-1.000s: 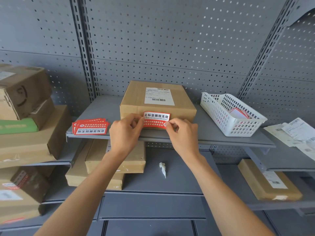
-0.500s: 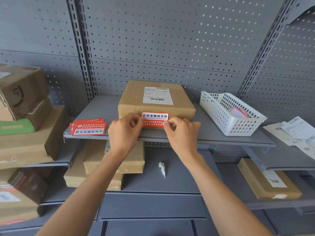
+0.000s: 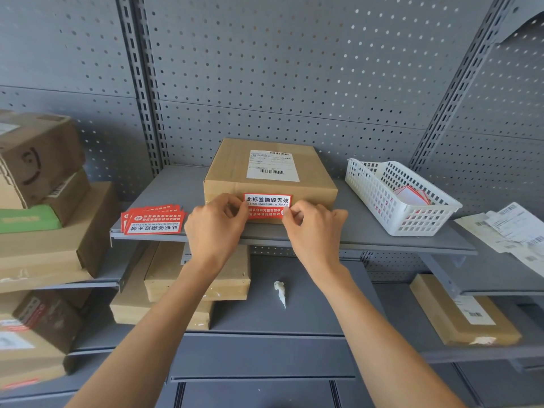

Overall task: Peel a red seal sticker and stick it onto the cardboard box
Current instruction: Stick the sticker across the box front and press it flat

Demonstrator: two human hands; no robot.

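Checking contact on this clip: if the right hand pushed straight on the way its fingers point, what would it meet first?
The right hand points forward and slightly left; its fingers already rest on the red seal sticker, so it would press that against the cardboard box front.

Both forearms are bare up to the frame's lower edge, with no sleeve showing. The left grip (image 3: 216, 228) and right grip (image 3: 316, 229) carry no glove, ring, or watch.
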